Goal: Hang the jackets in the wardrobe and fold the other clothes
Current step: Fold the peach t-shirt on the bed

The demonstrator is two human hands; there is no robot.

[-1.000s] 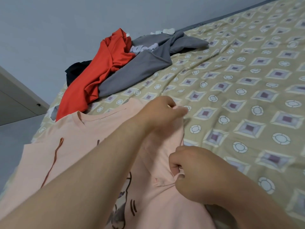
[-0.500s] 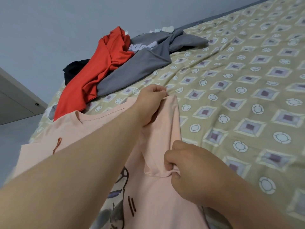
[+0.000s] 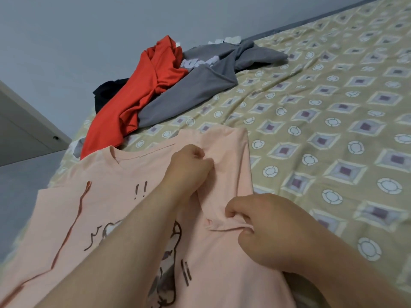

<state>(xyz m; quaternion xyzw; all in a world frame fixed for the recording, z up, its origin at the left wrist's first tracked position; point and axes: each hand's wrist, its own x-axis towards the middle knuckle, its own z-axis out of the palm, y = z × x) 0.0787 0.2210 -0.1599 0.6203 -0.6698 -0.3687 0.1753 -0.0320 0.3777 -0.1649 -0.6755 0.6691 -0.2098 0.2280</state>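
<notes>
The pink T-shirt (image 3: 106, 207) lies print-up on the bed (image 3: 333, 130). My left grip (image 3: 189, 168) pinches its sleeve near the shoulder, and my right grip (image 3: 264, 227) pinches the sleeve's lower edge. Uneven pulling could skew the fold.

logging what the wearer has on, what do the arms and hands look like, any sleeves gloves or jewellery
The left forearm and right forearm are bare as far as the frame shows: no sleeve or cuff. The left hand and right hand wear no gloves, and no watch, bracelet or ring is visible on the sides facing the camera.
</notes>
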